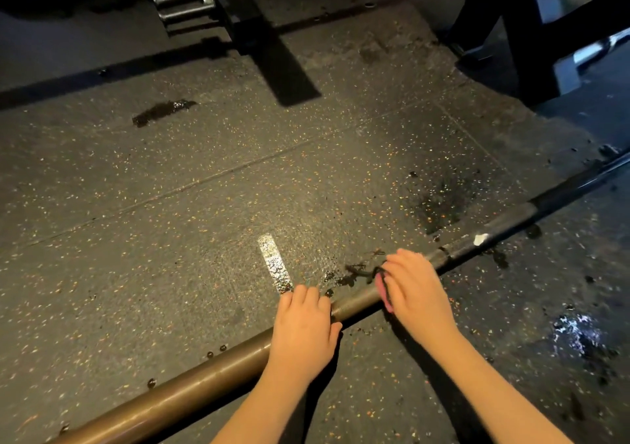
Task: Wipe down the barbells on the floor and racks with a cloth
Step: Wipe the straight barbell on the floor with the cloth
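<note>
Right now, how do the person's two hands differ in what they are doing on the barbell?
The left hand grips the barbell bare, where the thick sleeve meets the shaft; the right hand holds a pink cloth against the thinner shaft. The left hand sits nearer the camera, the right hand farther along the bar. Both lie on the same barbell, on the floor.

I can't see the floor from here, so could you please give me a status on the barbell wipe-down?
Left hand grips barbell. Right hand holds pink cloth on the bar. Dark wet patches on floor alongside, nothing across it.
</note>
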A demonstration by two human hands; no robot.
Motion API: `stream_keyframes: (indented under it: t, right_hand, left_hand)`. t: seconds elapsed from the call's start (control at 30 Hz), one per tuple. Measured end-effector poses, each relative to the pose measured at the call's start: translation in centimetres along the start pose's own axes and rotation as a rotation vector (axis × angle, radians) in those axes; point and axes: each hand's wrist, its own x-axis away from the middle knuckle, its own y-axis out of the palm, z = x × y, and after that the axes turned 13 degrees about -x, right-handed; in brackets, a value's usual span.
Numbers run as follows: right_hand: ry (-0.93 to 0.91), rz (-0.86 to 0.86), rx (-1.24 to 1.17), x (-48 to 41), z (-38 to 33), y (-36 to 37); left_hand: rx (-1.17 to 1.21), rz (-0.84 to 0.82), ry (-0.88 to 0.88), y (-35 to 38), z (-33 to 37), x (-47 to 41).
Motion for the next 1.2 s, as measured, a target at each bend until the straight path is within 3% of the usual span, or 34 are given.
stream_keyframes:
  t: [0.1,0.13,0.27,0.4,0.5,0.6,0.7,0.8,0.87,1.0,1.07,1.2]
  right_hand:
    - [0.297,0.233,0.008,-1.1,2.1,-0.7]
    - [0.32,0.255,-0.017,-0.8,1.4,0.1]
    - [0.074,0.049,-0.162,1.6,-2.4,2.9]
    - [-0.028,-0.008,-0.041,0.5,0.3,-0.2]
    - [0.162,0.124,0.072,-1.0,3.9,-2.0]
    - [0.338,0.226,-0.005,-0.2,3.1,-0.4]
    - [0.186,0.097,-0.119,2.3,-0.7,1.7]
    - [-0.02,-0.012,-0.067,2.6,-0.4,-0.5]
    - [0.008,0.05,0.057,1.7,2.0,-2.3]
    - [0.325,0.255,0.086,0.6,4.8,-3.2]
    - [0.275,0.24,0.006,1.5,2.7,-1.4]
    - [0.012,-0.027,-0.133,4.7,0.8,-0.1]
  left_hand:
    - [-0.031,-0.028,0.022,-0.6,-0.2,-0.7]
    - [-0.058,-0.016,0.066,-0.6,-0.4,-1.3]
    - [-0.147,-0.071,0.192,-1.3,-1.1,-3.8]
    - [-0.064,-0.034,0.174,-0.5,-0.6,-3.4]
    - [-0.023,-0.008,0.161,-0.3,0.0,-2.7]
    - [-0.009,0.104,0.13,0.0,0.8,-2.0]
    - [-0.018,0.164,0.09,1.0,1.9,-1.1]
    - [0.009,0.19,0.02,1.4,3.0,-0.8]
    - [0.004,0.212,-0.005,1.3,3.4,-1.1]
    - [0.027,0.247,0.043,0.9,3.4,-2.0]
    - [0.031,0.257,0.038,1.1,3.4,-2.0]
    - [0.022,0.271,0.007,1.7,4.0,-1.4]
